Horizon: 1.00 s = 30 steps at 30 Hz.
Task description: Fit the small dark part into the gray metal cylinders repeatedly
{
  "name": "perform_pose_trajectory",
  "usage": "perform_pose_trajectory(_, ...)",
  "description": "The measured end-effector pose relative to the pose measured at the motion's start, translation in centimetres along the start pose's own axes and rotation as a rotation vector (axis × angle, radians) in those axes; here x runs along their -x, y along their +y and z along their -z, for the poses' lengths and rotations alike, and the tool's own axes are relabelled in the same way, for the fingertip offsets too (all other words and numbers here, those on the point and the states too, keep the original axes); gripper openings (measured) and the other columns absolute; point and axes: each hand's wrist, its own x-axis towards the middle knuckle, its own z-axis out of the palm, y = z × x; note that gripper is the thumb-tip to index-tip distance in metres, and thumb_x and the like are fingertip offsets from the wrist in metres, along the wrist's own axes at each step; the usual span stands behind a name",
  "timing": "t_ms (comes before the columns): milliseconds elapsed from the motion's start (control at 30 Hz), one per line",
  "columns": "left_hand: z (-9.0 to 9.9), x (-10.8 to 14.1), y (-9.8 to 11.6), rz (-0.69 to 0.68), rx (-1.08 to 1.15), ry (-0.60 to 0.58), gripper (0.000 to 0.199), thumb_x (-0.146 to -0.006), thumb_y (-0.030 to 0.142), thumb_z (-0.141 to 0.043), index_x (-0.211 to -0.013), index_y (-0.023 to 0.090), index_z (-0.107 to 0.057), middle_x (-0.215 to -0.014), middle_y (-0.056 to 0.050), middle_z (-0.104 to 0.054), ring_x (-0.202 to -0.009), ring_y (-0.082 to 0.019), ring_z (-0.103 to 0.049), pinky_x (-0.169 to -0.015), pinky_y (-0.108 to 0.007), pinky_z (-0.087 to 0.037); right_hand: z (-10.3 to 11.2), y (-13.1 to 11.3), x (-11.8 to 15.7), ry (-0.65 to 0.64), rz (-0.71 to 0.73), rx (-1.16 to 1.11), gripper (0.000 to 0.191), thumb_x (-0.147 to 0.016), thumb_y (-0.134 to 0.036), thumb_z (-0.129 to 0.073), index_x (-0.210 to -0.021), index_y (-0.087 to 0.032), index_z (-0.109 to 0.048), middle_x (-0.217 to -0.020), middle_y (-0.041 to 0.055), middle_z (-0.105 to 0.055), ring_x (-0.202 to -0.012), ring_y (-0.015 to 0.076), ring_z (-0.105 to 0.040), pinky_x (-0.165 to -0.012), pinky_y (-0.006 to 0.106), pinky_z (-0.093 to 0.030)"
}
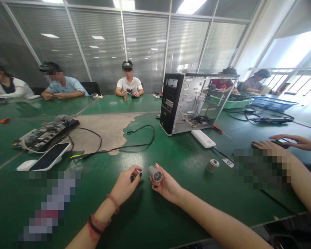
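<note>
Close to the table's near side, my right hand (166, 185) is wrapped round a grey cylinder (156, 174), whose open end faces me and shows parts inside. Just left of it, and apart from it, my left hand (128, 181) has its thumb and fingers curled together round something small and dark that I cannot make out. A similar short cylinder (212, 166) with a beige side stands upright on the green table (181, 155), to the right of my hands.
An open computer case (168, 103) stands beyond my hands, with a white power bank (203, 138) before it. A phone (50, 157), a circuit assembly (46, 134) and black cables lie left. Another person's hands (277, 152) rest at right; people sit across.
</note>
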Motion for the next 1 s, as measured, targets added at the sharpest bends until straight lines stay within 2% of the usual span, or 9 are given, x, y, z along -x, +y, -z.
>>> perform_pose_trajectory(233,-0.1,-0.1,-0.2,-0.011,0.050,0.010,0.015,-0.083,0.022,-0.047,-0.091,0.019,-0.059,-0.079,-0.001,-0.066,-0.075,-0.017,-0.062,-0.072,-0.027,-0.046,-0.2,0.2,0.2,0.019,0.002,0.066,0.035,-0.078,-0.049,-0.062,-0.076,-0.016,-0.052,-0.058,-0.0018,-0.061,-0.039,0.0036,-0.044,-0.045,0.017,-0.036)
perform_pose_trajectory(333,-0.2,-0.2,-0.4,-0.016,0.099,0.024,0.015,-0.082,0.022,-0.048,-0.089,0.018,-0.060,-0.083,-0.003,-0.067,-0.078,-0.017,-0.062,-0.075,-0.027,-0.047,-0.1,0.4,0.1,0.013,0.107,0.203,0.033,-0.075,-0.046,-0.066,-0.087,-0.019,-0.051,-0.060,-0.0050,-0.059,-0.044,0.0056,-0.048,-0.045,0.017,-0.037)
perform_pose_trajectory(433,-0.2,-0.2,-0.4,-0.008,0.142,0.011,0.015,-0.080,0.020,-0.048,-0.088,0.017,-0.060,-0.082,-0.003,-0.067,-0.076,-0.017,-0.062,-0.074,-0.027,-0.049,0.0,0.6,0.1,-0.023,0.243,0.454,0.036,-0.074,-0.044,-0.067,-0.094,-0.022,-0.048,-0.056,-0.0074,-0.055,-0.043,0.0076,-0.048,-0.043,0.018,-0.035)
perform_pose_trajectory(567,-0.1,0.0,-0.3,-0.050,0.266,-0.132,0.020,-0.077,0.014,-0.048,-0.094,0.016,-0.059,-0.086,-0.003,-0.066,-0.078,-0.016,-0.062,-0.076,-0.028,-0.050,-0.2,0.5,0.7,-0.042,0.471,0.828,0.034,-0.073,-0.038,-0.068,-0.097,-0.022,-0.050,-0.063,-0.0057,-0.058,-0.050,0.0091,-0.050,-0.048,0.020,-0.036)
perform_pose_trajectory(667,0.2,0.2,-0.2,-0.067,0.354,-0.197,0.028,-0.074,0.012,-0.051,-0.102,0.015,-0.055,-0.089,-0.003,-0.066,-0.082,-0.016,-0.063,-0.080,-0.030,-0.050,-0.4,0.3,1.1,-0.025,0.595,1.019,0.029,-0.075,-0.033,-0.067,-0.098,-0.023,-0.052,-0.069,-0.0045,-0.060,-0.056,0.0100,-0.050,-0.055,0.022,-0.037)
perform_pose_trajectory(833,0.0,0.5,0.2,-0.077,0.369,-0.187,0.043,-0.069,0.009,-0.056,-0.110,0.016,-0.048,-0.096,-0.005,-0.065,-0.088,-0.017,-0.063,-0.085,-0.031,-0.050,-0.6,0.5,1.3,-0.011,0.689,1.187,0.028,-0.076,-0.030,-0.066,-0.100,-0.025,-0.054,-0.081,-0.0018,-0.062,-0.062,0.0121,-0.053,-0.058,0.023,-0.039)
perform_pose_trajectory(1000,-0.6,0.6,0.3,-0.085,0.360,-0.133,0.040,-0.069,0.008,-0.057,-0.107,0.017,-0.048,-0.099,-0.004,-0.064,-0.088,-0.016,-0.063,-0.083,-0.031,-0.050,-0.6,0.5,1.3,-0.039,0.727,1.185,0.030,-0.075,-0.029,-0.067,-0.103,-0.025,-0.057,-0.100,0.0020,-0.062,-0.071,0.0142,-0.057,-0.066,0.025,-0.042)
